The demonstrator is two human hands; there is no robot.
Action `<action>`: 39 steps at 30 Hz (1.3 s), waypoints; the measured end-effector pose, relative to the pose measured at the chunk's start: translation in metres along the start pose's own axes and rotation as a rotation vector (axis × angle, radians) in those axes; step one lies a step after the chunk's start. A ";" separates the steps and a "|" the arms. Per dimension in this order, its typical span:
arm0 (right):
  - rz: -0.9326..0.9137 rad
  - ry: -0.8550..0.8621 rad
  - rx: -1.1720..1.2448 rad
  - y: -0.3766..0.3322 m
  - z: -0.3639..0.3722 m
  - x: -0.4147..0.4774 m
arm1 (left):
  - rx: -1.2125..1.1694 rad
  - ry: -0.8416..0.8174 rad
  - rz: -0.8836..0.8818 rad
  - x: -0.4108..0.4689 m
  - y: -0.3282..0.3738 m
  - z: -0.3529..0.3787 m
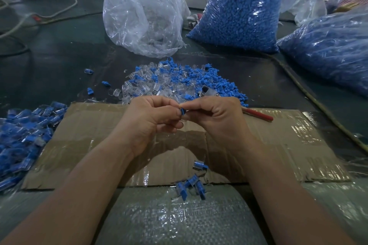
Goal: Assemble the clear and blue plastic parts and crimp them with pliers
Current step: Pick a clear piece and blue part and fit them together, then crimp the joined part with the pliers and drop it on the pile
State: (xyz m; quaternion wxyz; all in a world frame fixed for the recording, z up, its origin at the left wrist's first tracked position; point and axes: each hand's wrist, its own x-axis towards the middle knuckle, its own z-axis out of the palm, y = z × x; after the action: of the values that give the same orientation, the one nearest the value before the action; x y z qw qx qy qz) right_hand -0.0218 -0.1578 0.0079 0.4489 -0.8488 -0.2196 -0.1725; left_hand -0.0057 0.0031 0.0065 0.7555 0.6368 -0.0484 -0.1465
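Looking down from my head, I am pinching a blue part (182,111) between my left hand (151,119) and right hand (217,119), over the far edge of the cardboard (95,145). The fingers of both hands are curling tight round it. They are hiding whether a clear part is in there too, so I cannot tell. I judge I am fitting, not crimping. The pliers (257,115) are lying just behind my right hand, at the cardboard's far edge. Next I am needing the parts pushed fully home, then my right hand freed for the pliers.
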 end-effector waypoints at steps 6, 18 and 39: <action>0.256 0.001 -0.038 0.001 -0.015 0.003 | -0.068 0.015 -0.002 0.001 -0.001 0.000; 0.798 -0.288 -0.608 0.040 -0.058 0.004 | -0.097 0.060 0.005 0.003 -0.003 -0.002; 0.630 -0.047 -0.571 0.024 -0.058 0.007 | -0.125 0.065 0.038 0.003 -0.003 -0.002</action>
State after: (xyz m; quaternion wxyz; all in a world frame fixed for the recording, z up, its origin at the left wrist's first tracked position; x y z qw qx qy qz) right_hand -0.0085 -0.2172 0.0259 0.2215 -0.9684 0.0970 -0.0615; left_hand -0.0023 0.0040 0.0027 0.7976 0.5917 -0.0266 -0.1140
